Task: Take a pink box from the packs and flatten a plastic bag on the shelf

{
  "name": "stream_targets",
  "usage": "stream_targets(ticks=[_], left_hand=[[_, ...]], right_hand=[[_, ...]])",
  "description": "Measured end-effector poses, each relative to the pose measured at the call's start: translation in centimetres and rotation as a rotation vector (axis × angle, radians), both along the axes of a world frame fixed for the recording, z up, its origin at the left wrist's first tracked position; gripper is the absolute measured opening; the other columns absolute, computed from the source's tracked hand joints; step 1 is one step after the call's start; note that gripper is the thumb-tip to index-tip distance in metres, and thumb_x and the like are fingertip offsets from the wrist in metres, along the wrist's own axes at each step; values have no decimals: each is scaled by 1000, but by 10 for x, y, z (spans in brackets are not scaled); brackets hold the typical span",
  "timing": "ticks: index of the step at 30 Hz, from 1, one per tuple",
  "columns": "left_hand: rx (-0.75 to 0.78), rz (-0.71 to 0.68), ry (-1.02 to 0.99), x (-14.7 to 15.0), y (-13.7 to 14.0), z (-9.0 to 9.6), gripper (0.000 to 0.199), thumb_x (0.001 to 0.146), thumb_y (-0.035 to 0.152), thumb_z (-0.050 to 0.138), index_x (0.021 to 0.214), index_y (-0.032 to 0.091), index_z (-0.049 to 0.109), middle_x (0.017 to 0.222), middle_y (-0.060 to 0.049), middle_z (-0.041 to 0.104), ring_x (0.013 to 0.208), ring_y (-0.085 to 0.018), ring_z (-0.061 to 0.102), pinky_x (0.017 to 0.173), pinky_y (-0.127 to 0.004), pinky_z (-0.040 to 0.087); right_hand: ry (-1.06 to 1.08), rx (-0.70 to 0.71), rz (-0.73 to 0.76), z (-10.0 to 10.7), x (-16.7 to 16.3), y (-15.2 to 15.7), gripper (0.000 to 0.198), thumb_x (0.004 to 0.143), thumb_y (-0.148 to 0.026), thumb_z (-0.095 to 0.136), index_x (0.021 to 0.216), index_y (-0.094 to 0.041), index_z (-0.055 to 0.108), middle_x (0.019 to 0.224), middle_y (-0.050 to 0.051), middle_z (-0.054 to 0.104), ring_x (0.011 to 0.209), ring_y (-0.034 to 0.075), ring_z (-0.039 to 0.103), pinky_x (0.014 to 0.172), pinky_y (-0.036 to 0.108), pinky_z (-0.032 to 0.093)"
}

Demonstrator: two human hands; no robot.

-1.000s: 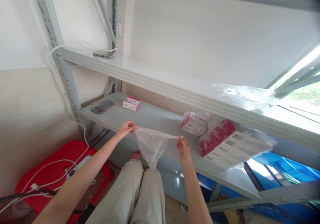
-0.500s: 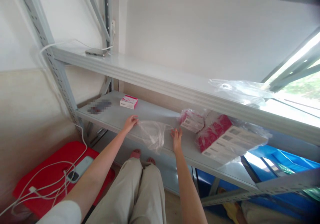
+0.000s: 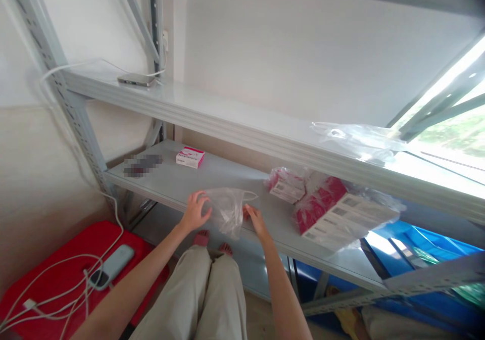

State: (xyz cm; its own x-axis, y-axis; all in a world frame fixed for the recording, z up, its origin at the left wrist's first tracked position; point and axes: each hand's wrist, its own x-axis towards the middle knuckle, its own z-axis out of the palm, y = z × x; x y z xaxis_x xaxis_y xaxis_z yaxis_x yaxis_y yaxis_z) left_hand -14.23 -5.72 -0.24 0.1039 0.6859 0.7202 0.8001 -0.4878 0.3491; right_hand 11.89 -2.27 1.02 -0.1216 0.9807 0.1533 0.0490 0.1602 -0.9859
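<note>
Left hand [image 3: 195,211] and right hand [image 3: 254,217] extended forward, fingers loosely spread, close together.

Plastic bag [image 3: 227,209] on shelf [image 3: 170,181] edge – small box [image 3: 190,156] behind-left, wrapped packs [image 3: 333,211] right, cabled device [image 3: 136,80] on shelf above.

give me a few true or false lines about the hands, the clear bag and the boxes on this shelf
1. Both hands touch the clear plastic bag at the front edge of the lower shelf. True: the left hand and right hand flank it.
2. The small pink and white box lies inside that bag. False: it lies apart, farther back on the shelf.
3. The bagged red and white boxes lie to the right of the hands. True.
4. A phone lies on the lower shelf. False: the phone lies on the red surface below.
</note>
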Motion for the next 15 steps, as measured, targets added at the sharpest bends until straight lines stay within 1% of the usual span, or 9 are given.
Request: stream_targets(ticks=[3,6,8,11,13,15], left_hand=[[30,-166,259,14,-21,10,30,86,33,56,111,18,57,122,-14,50,112,-28,46,97,-43,35],[-13,-252,432,23,-24,25,26,91,27,50,115,21,58,129,-11,51,115,-26,46,98,-42,35],[-34,-294,493,26,-21,32,23,91,21,49,111,21,60,133,-10,50,117,-25,46,99,-42,33],[-22,-362,557,28,-17,32,20,89,20,53,108,20,60,135,-10,49,120,-25,45,102,-41,30],[3,-368,588,29,-16,28,20,88,21,56,107,19,60,134,-10,50,121,-25,44,103,-41,29],[26,-339,600,33,-14,23,20,88,20,56,107,18,60,132,-10,52,120,-25,45,103,-41,29]], right_hand=[[26,-56,3,2,0,1,42,61,-61,68,60,-19,69,50,-3,60,50,12,49,57,26,39],[30,-72,2,6,-1,-5,42,59,-62,69,56,-20,68,53,-2,62,57,14,54,66,28,42],[38,-84,7,9,-3,-15,45,61,-66,65,60,-20,70,61,1,67,64,17,58,73,32,44],[26,-63,39,10,-6,-36,50,69,-67,56,76,-21,75,77,5,72,74,21,63,80,36,45],[10,-8,63,6,-8,-48,43,74,-61,57,84,-23,75,87,5,73,84,23,64,85,38,46],[-12,42,68,0,-8,-56,35,73,-53,63,91,-25,73,95,4,72,92,24,63,88,40,45]])
